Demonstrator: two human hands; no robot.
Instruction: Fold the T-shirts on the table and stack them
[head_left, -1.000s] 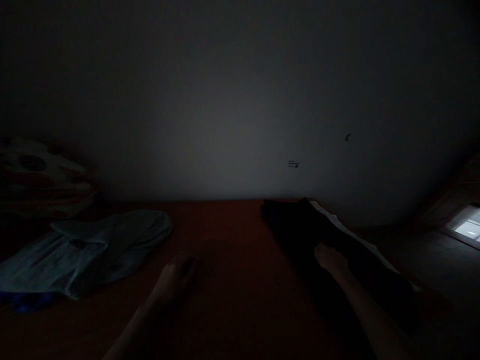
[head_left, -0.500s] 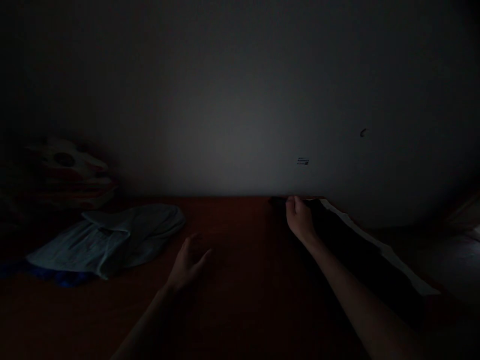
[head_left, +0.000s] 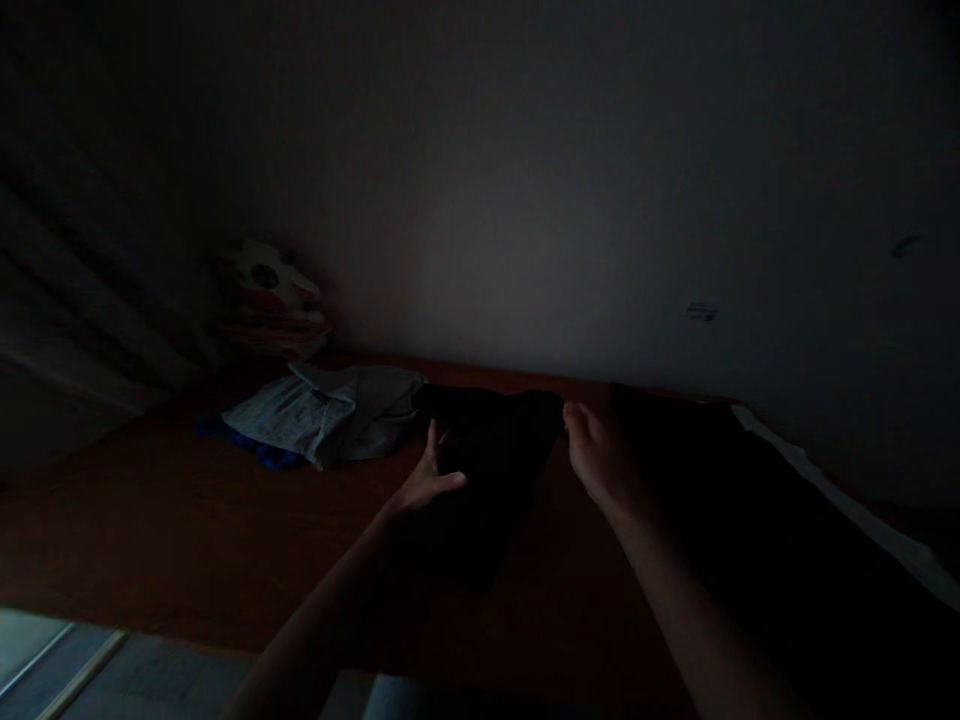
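A black garment (head_left: 487, 450) lies across the middle of the reddish-brown tabletop (head_left: 180, 530); it is too dark to tell which kind. At its upper right corner is my right hand (head_left: 592, 445), closed with the fingers pinching the cloth's edge. My left hand (head_left: 429, 482) is over the garment's left side, thumb and fingers spread apart; I cannot tell whether it touches the fabric. Left of that hand lies a crumpled light grey garment (head_left: 330, 410), overlapping the black one's far left corner or touching it. Blue cloth (head_left: 274, 455) shows from under the grey one.
A larger black cloth (head_left: 720, 510) with a white strip (head_left: 832, 490) along its edge covers the right side. At the back left sits a red and white bundle (head_left: 277, 300) near a curtain (head_left: 82, 290). The pale wall (head_left: 495, 220) bounds the far side.
The view has swung left. My right hand has moved left, away from the large black cloth, bringing the black garment to the middle. My left hand is now at that garment, still spread.
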